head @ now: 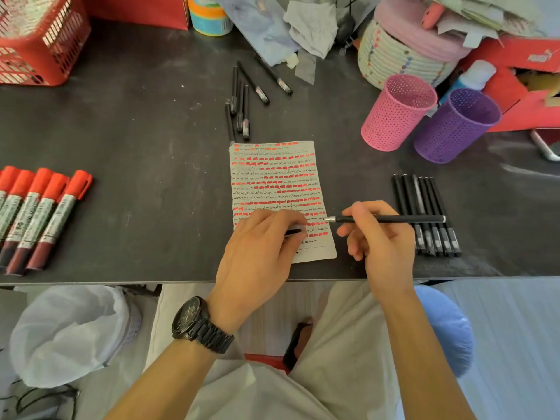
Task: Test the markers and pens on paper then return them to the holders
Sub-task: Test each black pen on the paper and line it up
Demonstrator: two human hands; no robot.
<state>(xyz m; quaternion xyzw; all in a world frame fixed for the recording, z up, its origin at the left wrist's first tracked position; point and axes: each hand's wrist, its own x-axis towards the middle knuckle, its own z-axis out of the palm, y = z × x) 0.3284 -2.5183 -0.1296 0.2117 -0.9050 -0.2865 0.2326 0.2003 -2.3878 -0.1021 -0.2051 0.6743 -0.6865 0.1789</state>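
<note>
A sheet of paper [274, 180] covered in red and black test marks lies mid-table. My right hand [375, 234] holds an uncapped black pen [394, 219] level, its tip at the paper's right edge. My left hand [260, 247] rests on the paper's lower part and grips a small black cap [293, 232]. Several black pens [424, 213] lie in a row to the right, several more black pens [242, 98] lie above the paper. Several red markers [39, 213] lie at the left. A pink holder [397, 113] and a purple holder [454, 125] stand at the back right.
A red basket [39, 40] sits at the back left. A woven basket [403, 53], a red box [527, 71], a blue bottle [472, 77], crumpled paper and a tape roll [206, 16] crowd the back edge. A lined bin [69, 331] stands below the table's front edge.
</note>
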